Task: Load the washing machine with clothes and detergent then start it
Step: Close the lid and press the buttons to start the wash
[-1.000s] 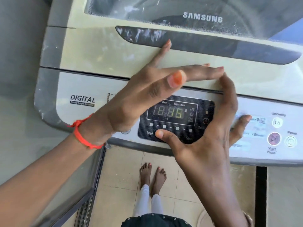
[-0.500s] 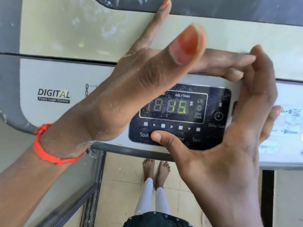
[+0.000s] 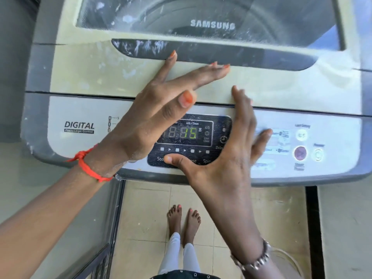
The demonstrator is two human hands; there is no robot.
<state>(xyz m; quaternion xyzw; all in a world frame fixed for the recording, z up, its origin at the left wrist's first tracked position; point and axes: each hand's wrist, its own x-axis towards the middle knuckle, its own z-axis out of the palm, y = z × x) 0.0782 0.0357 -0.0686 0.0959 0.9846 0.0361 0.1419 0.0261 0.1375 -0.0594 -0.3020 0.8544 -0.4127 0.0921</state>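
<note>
A cream and grey top-loading washing machine point(image 3: 84, 75) fills the upper view, its glass lid point(image 3: 201, 15) closed and dusted with white powder. The dark display point(image 3: 188, 133) on the control panel shows a green 15. My left hand point(image 3: 153, 115) is spread flat, fingers on the lid's front edge near the dark handle strip point(image 3: 261, 57), shading the display from the left. My right hand point(image 3: 227, 158) stands on edge at the display's right side, thumb resting below the digits. Both hands hold nothing. A round start/pause button point(image 3: 300, 153) and a power button point(image 3: 318, 155) sit to the right.
Beige floor tiles point(image 3: 145, 214) lie below the machine's front edge, with bare feet point(image 3: 184, 218) standing there. A dark metal frame point(image 3: 114, 228) runs down on the left and a black strip point(image 3: 311, 228) on the right. A grey wall is at the far left.
The view has pulled back from the panel, so the lid window shows again. Both hands stay cupped around the display, which still reads 15.
</note>
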